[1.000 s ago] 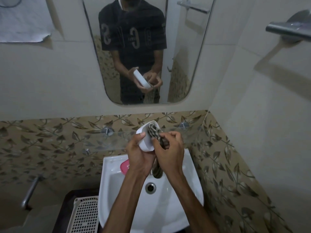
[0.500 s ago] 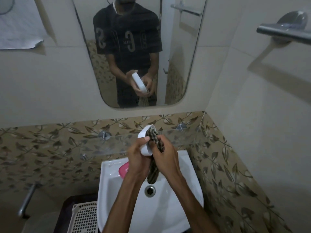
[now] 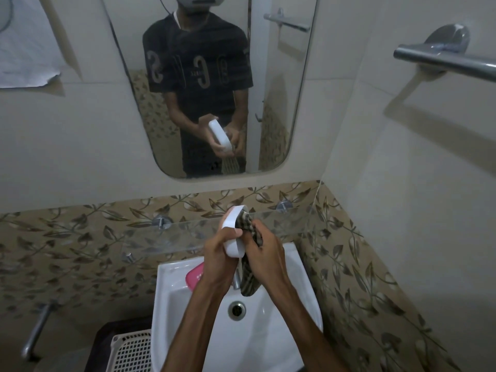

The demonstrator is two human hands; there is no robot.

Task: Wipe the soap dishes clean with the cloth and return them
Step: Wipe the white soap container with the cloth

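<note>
My left hand (image 3: 218, 255) grips a white soap dish (image 3: 233, 232), held on edge above the white sink (image 3: 268, 331). My right hand (image 3: 264, 251) holds a striped cloth (image 3: 248, 277) pressed into the open side of the dish; the cloth's loose end hangs down over the tap. A pink soap dish (image 3: 193, 276) lies on the sink's back left rim, partly hidden by my left wrist. In the mirror (image 3: 209, 84) the same white dish and both hands show in reflection.
A glass shelf (image 3: 166, 237) runs along the wall just behind my hands. A metal towel bar (image 3: 442, 60) juts out at the upper right. A white perforated basket (image 3: 131, 350) sits at the lower left beside the sink, with a metal handle (image 3: 37, 328) further left.
The dish has turned more edge-on in my left hand while my right hand keeps rubbing the cloth inside it. The camera has tilted up slightly.
</note>
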